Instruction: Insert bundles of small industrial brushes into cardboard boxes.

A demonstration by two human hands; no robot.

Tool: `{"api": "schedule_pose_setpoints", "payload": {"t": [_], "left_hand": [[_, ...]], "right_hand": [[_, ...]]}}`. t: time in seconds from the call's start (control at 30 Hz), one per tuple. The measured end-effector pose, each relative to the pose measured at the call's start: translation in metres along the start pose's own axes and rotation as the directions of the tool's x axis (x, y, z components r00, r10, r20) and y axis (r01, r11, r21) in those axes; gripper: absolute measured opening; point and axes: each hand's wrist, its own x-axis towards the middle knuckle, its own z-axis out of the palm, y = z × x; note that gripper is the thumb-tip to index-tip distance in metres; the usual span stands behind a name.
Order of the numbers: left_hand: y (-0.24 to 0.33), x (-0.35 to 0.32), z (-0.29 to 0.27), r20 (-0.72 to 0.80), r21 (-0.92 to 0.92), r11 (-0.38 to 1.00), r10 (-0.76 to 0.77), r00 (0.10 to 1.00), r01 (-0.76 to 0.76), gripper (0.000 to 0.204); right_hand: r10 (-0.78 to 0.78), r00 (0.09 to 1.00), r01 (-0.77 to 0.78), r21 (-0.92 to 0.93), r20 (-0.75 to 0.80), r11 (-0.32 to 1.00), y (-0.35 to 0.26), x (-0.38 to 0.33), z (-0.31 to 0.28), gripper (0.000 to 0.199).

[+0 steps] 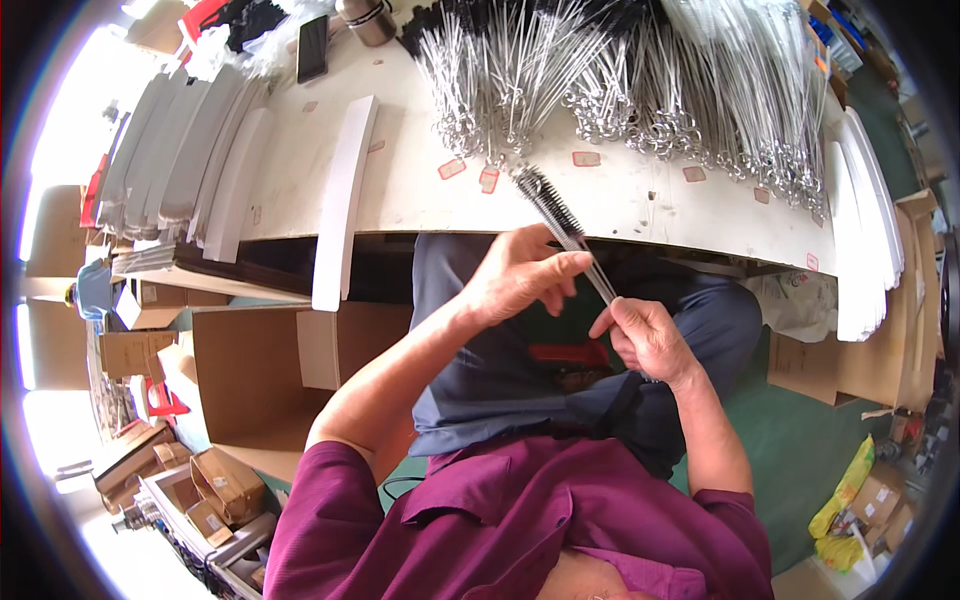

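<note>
The right grip (652,340) pinches the wire handles (602,283) of a bundle of black-bristled brushes (548,203), which slants forward and left from it. Just ahead and left, the left grip (522,278) is half curled, thumb at the bundle; whether it presses there I cannot tell. Beyond both grips, on the counter (410,205), a white strip (344,205) lies leftward; farther ahead spreads a heap of wire-handled brushes (690,90).

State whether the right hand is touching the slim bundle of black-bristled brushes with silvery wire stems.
Touching. The head view shows the right hand closed around the lower stems of the brush bundle.
</note>
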Motion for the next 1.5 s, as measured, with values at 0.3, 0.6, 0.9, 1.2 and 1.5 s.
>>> {"api": "schedule_pose_setpoints", "payload": {"t": [0.3, 0.6, 0.9, 1.2, 1.5], "left_hand": [[-0.036, 0.001, 0.016, -0.152, -0.173, 0.982, 0.055, 0.987, -0.081, 0.03], [-0.005, -0.056, -0.1, -0.372, 0.921, 0.372, 0.748, 0.55, 0.117, 0.05], [0.006, -0.093, -0.186, -0.729, 0.681, 0.183, 0.258, 0.634, 0.709, 0.069], [0.013, -0.08, -0.144, -0.688, -0.255, 0.899, 0.091, 0.72, -0.357, 0.04], [0.001, -0.047, -0.096, -0.623, -0.461, 0.659, 0.237, 0.746, -0.594, 0.037]], "right_hand": [[-0.32, 0.936, 0.194, -0.54, -0.149, 0.819, -0.008, 0.013, 0.035, 0.025], [-0.47, 0.863, 0.261, -0.635, -0.183, 0.727, -0.001, 0.019, 0.02, 0.026], [-0.449, 0.887, 0.311, -0.585, -0.105, 0.75, 0.004, 0.031, 0.035, 0.025], [-0.324, 0.944, 0.295, -0.596, 0.062, 0.747, -0.004, 0.02, 0.058, 0.022], [-0.373, 0.919, 0.366, -0.621, 0.126, 0.693, 0.003, 0.013, 0.067, 0.02]]}}
